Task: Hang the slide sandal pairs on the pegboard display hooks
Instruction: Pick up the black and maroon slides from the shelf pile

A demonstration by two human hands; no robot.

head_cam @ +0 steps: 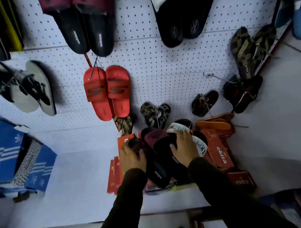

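Note:
A pair of black slides with maroon straps lies on a pile of red shoe boxes at the foot of the white pegboard. My left hand grips the left slide of that pair near its toe. My right hand rests on the right slide, its fingers touching a black slide with a white strap beside it. On the pegboard hang a red pair, a maroon-strapped black pair and a white-strapped black pair.
Grey flip-flops hang at the left. Dark striped sandals and small dark pairs hang at the lower right. Orange insoles lie on the boxes. Blue shoe boxes are stacked on the white shelf at left.

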